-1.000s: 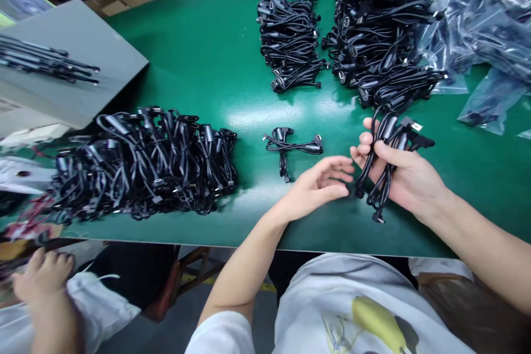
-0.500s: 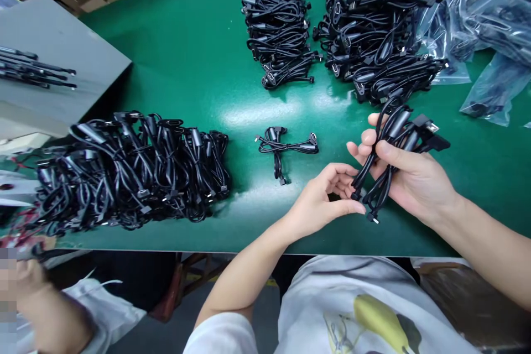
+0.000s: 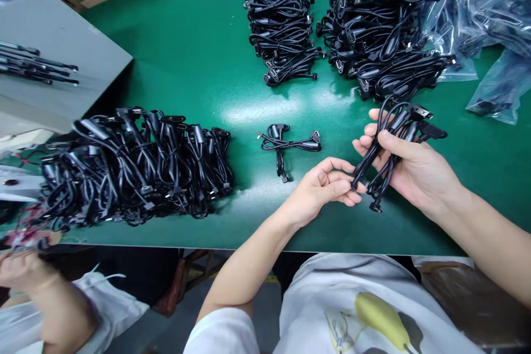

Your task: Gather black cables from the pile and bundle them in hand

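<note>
My right hand [image 3: 409,163] is closed round a few bundled black cables [image 3: 398,121], whose plugs stick out to the right above the thumb. The lower ends of these cables hang toward my left hand [image 3: 332,185]. There, thumb and fingers pinch the end of one black cable bundle beside the palm of the other hand. To the left on the table, two folded black cable bundles [image 3: 290,146] lie crossed over each other. The fingertips of my right hand are partly hidden behind the cables.
A green table [image 3: 194,55] carries a long pile of black cables [image 3: 136,171] at left. Two stacks of cables [image 3: 282,22] [image 3: 381,33] lie at the back, beside clear plastic bags [image 3: 493,27]. A grey box [image 3: 62,38] stands far left, near a co-worker's hand [image 3: 25,271].
The fingers of my left hand have closed on the lower end of a cable bundle. My right hand keeps its hold, and the bundles have tilted slightly. The view has shifted a little.
</note>
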The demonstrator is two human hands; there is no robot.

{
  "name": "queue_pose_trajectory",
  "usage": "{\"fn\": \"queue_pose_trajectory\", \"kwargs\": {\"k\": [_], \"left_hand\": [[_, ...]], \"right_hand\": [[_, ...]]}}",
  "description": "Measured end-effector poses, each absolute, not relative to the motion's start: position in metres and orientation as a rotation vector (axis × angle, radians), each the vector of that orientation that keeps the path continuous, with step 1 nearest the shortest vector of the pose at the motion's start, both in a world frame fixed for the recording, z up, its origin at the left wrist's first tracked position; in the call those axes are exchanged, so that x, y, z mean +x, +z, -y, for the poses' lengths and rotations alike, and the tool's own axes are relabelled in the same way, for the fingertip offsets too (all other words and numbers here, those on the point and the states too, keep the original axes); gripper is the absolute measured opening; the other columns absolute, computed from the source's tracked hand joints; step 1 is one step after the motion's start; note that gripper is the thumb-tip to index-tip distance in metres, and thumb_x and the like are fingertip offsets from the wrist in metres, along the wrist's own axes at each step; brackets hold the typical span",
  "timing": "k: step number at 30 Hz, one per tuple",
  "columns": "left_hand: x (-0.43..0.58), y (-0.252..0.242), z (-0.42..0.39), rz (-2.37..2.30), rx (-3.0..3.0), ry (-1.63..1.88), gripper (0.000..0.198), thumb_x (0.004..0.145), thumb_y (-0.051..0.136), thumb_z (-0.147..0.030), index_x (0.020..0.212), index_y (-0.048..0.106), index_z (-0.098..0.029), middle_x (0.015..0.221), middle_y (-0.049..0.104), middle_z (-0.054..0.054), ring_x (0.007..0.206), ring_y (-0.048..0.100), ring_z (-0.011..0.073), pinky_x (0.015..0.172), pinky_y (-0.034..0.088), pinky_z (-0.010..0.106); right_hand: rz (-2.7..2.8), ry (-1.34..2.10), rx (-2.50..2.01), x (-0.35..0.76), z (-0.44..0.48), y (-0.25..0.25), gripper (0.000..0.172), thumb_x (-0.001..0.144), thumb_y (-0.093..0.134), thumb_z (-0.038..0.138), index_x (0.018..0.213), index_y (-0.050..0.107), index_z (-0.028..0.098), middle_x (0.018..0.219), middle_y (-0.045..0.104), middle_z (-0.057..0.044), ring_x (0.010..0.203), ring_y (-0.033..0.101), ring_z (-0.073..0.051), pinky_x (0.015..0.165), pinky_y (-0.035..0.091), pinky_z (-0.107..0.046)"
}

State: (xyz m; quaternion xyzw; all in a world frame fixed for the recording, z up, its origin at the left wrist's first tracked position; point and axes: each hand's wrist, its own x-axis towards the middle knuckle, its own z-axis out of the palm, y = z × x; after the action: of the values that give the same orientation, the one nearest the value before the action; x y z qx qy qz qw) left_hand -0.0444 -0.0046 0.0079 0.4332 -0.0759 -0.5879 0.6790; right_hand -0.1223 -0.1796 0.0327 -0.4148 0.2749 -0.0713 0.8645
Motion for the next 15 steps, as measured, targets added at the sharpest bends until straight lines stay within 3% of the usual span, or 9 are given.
{"fn": "queue_pose_trajectory", "kwargs": {"k": [7, 11, 15], "left_hand": [[-0.046, 0.006, 0.006, 0.223, 0.987, -1.302, 0.038, 0.081, 0.079, -0.033, 0.107, 0.055, -0.016, 0.092, 0.074, 0.005, 0.072, 0.071, 0.0115, 0.067, 0.055, 0.021], [-0.047, 0.008, 0.003, 0.498, 1.246, -1.181, 0.034, 0.089, 0.069, -0.036, 0.115, 0.055, -0.019, 0.095, 0.072, 0.005, 0.081, 0.07, 0.0141, 0.078, 0.055, 0.028], [-0.033, 0.01, -0.003, 0.758, 1.924, -0.609, 0.037, 0.1, 0.047, -0.037, 0.134, 0.053, -0.024, 0.094, 0.071, 0.004, 0.089, 0.066, 0.017, 0.09, 0.048, 0.031]], "right_hand": [[-0.581, -0.129, -0.868, -0.122, 0.181, 0.034, 0.028, 0.084, 0.075, 0.028, 0.11, 0.069, 0.035, 0.104, 0.065, 0.003, 0.101, 0.065, -0.017, 0.1, 0.053, -0.037], [-0.556, -0.12, -0.896, -0.124, 0.179, 0.038, 0.026, 0.08, 0.078, 0.026, 0.104, 0.071, 0.032, 0.092, 0.058, 0.002, 0.079, 0.058, -0.013, 0.076, 0.055, -0.027], [-0.549, -0.078, -1.011, -0.128, 0.175, 0.042, 0.024, 0.072, 0.085, 0.027, 0.094, 0.076, 0.026, 0.089, 0.055, -0.001, 0.065, 0.047, -0.01, 0.053, 0.045, -0.022]]}}
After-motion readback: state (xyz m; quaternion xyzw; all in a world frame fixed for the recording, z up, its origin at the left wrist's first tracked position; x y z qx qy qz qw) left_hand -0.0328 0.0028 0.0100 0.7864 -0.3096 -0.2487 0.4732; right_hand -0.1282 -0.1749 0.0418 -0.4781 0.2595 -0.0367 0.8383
